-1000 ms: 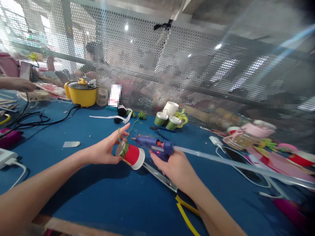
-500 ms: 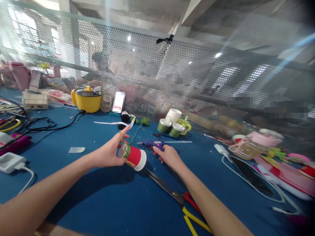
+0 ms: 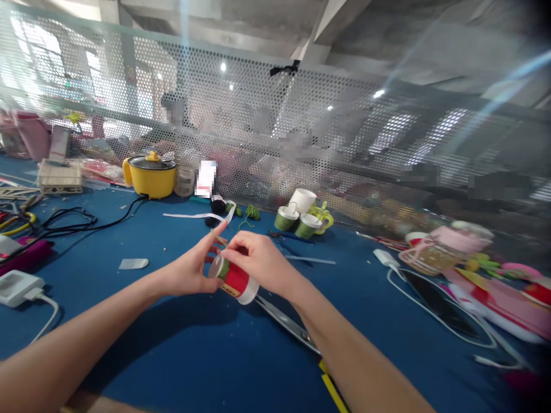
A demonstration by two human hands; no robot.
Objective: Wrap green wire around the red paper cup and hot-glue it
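Note:
In my left hand (image 3: 187, 268) is a small paper cup (image 3: 238, 280), tilted on its side with its white rim toward the lower right. The cup has a red band, and green yarn (image 3: 224, 269) is wound around its base end. My right hand (image 3: 258, 258) reaches over the cup from the right, fingers pinched at the yarn strand beside the left fingers; the fingertips are partly hidden. Scissors (image 3: 288, 324) lie under my right forearm, which covers part of their handles. Behind the right hand a blue tool (image 3: 297, 252) is mostly hidden.
Two green-wrapped cups (image 3: 286, 219) and a white cup (image 3: 303, 199) stand at the back. A ball of green yarn (image 3: 252, 213) lies left of them. A yellow pot (image 3: 152, 176) stands back left, its black cable (image 3: 112, 221) crossing the table. A phone (image 3: 437, 301) with a white cable lies right.
My right hand has let go of the blue glue gun and moved left to the yarn on the cup. My left hand still holds the cup in nearly the same place.

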